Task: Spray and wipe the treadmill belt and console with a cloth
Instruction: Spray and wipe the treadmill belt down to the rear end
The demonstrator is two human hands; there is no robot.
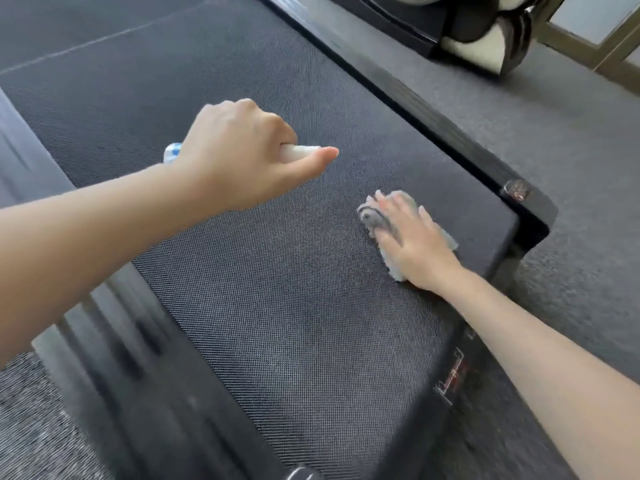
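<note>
The dark textured treadmill belt (263,289) fills the middle of the head view. My left hand (239,154) hovers over it, closed around a spray bottle (300,152); only its white nozzle and a bit of blue-and-white body show past my fingers. My right hand (412,240) lies flat on a grey cloth (372,216), pressing it onto the belt near the right rear corner. The console is out of view.
A black side rail (408,95) runs along the belt's right edge, ending in a rear end cap (519,195). Grey carpet (571,150) lies beyond it. The base of another machine (485,32) stands at the top right. The left side rail (114,341) is blurred.
</note>
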